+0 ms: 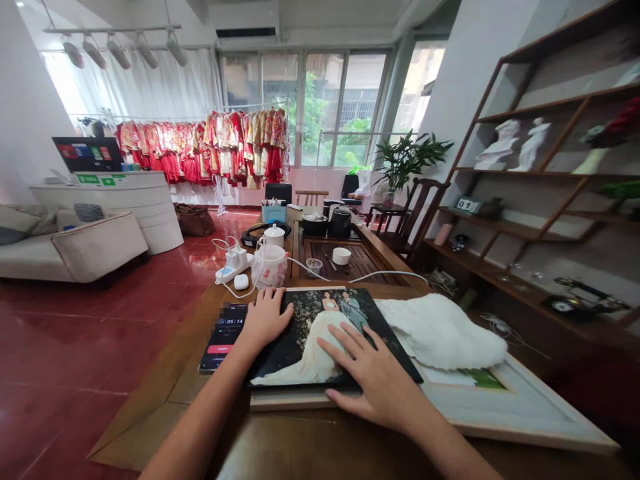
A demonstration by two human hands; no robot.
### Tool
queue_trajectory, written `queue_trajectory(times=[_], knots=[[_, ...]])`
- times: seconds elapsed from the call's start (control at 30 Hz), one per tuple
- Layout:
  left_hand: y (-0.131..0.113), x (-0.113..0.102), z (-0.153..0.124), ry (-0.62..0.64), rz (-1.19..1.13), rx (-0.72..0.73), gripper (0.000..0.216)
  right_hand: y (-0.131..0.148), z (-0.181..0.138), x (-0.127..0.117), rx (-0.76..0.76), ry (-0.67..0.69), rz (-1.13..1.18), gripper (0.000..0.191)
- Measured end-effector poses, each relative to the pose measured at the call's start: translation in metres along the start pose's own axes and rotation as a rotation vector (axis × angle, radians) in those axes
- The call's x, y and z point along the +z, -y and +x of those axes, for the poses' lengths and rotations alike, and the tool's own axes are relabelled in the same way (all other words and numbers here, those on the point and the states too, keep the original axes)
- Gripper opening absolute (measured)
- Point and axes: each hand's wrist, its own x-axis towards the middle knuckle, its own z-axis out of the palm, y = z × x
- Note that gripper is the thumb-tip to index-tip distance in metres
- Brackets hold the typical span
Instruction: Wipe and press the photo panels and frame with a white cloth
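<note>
A large printed wedding photo point(310, 327) with a dark background lies flat on the wooden table point(165, 380), on top of a pale frame. My left hand point(265, 319) rests flat on the photo's left edge, fingers spread. On the photo's lower right part lies my right hand point(373, 377), flat with its fingers apart. Neither hand holds anything. A white fluffy cloth point(440, 330) lies just to the right of the photo, on a white picture frame point(525, 413).
A phone point(223, 337) showing a timer lies left of the photo. Farther back on the table stand a glass pitcher point(269, 265), a power strip point(231, 267), cups and kettles. A wooden shelf point(540, 173) runs along the right; a sofa point(75, 247) stands at left.
</note>
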Motion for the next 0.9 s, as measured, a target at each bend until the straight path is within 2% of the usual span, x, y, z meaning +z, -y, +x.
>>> queue_trajectory(times=[0.17, 0.3, 0.57, 0.7, 0.9], knots=[[0.003, -0.001, 0.002, 0.007, -0.023, -0.003, 0.042, 0.002, 0.011, 0.008, -0.116, -0.052, -0.115, 0.079], [0.005, -0.002, 0.003, 0.004, -0.047, -0.004, 0.041, 0.003, 0.013, 0.011, -0.192, -0.080, -0.196, 0.071], [0.007, -0.006, 0.010, -0.013, -0.094, -0.007, 0.038, 0.008, 0.013, 0.024, -0.237, -0.170, -0.292, 0.060], [0.008, -0.009, 0.011, -0.013, -0.106, -0.016, 0.040, 0.011, 0.014, 0.021, -0.254, -0.215, -0.362, 0.049], [0.006, -0.014, 0.011, -0.012, -0.114, -0.017, 0.042, 0.013, 0.013, 0.013, -0.301, -0.247, -0.394, 0.047]])
